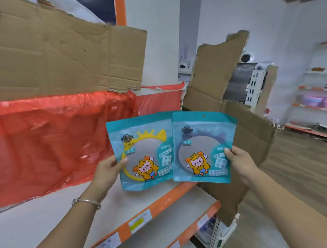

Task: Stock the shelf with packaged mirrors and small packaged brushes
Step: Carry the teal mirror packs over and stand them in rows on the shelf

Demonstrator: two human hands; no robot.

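Observation:
I hold two teal packaged mirrors upright above the white shelf board [49, 211] with its orange front edge. My left hand [109, 168] pinches the left edge of the pack holding a yellow-rimmed mirror [143, 153]. My right hand [237, 161] pinches the right edge of the pack holding a blue-grey mirror [202, 148]. The right pack overlaps the left one slightly. Both packs show a cartoon figure in a yellow hood. A silver bangle sits on my left wrist.
Red plastic sheeting [54, 138] hangs along the shelf back on the left. A flattened cardboard sheet [59, 59] stands above it. Torn cardboard [242, 138] leans at the shelf's right end. Lower shelf boards carry price labels [139, 220]. More shelving [318, 99] stands far right across the wooden floor.

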